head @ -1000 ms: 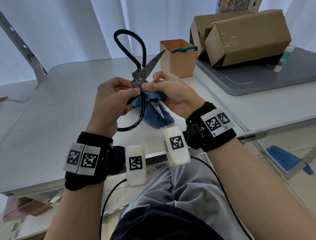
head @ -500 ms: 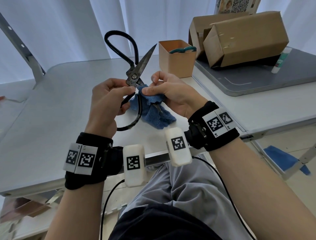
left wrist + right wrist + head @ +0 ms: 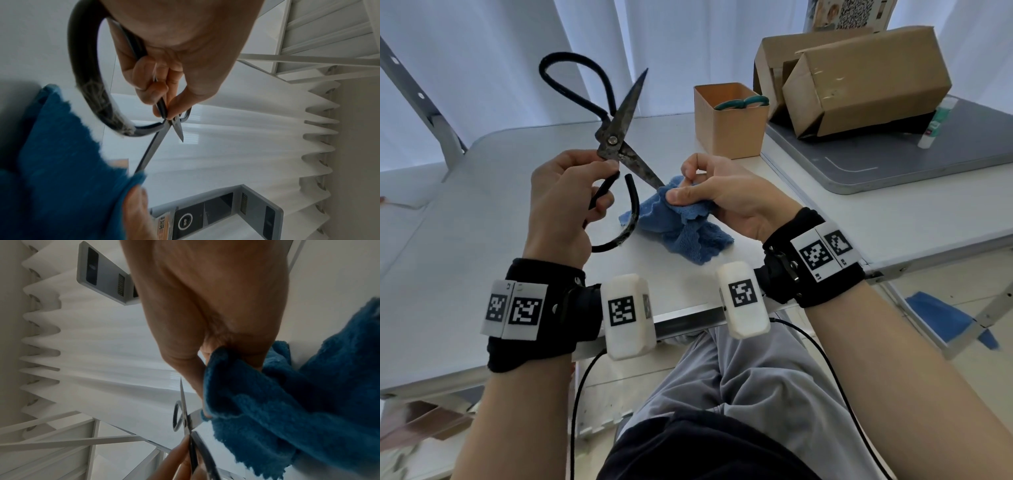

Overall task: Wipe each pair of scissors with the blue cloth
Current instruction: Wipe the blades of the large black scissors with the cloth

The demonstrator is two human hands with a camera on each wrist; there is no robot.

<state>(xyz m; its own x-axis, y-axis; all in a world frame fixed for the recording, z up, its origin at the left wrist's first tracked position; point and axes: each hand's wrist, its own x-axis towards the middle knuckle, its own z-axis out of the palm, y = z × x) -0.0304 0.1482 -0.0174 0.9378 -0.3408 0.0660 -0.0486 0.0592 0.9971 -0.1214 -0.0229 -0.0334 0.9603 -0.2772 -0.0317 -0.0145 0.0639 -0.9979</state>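
My left hand (image 3: 571,192) grips a large black iron pair of scissors (image 3: 616,133) just below its pivot, blades spread wide. One blade points up and away; the other runs down to the right into the blue cloth (image 3: 681,229). My right hand (image 3: 715,192) pinches the cloth around that lower blade near its tip, so the tip is hidden. The cloth's loose end trails onto the white table (image 3: 465,222). In the left wrist view my fingers (image 3: 160,84) pinch the scissors (image 3: 156,142) at the pivot. The right wrist view shows the cloth (image 3: 277,402) bunched in my fingers beside the scissors (image 3: 186,415).
An orange box (image 3: 729,126) holding a teal-handled pair of scissors (image 3: 743,102) stands behind my right hand. Cardboard boxes (image 3: 859,78) and a glue stick (image 3: 936,123) sit on a grey tray (image 3: 893,164) at the back right. Another blue cloth (image 3: 941,318) lies on the floor at right.
My right hand has slid the cloth from near the pivot down along the lower blade toward its tip. The scissors have tilted left and the bare blade now shows.
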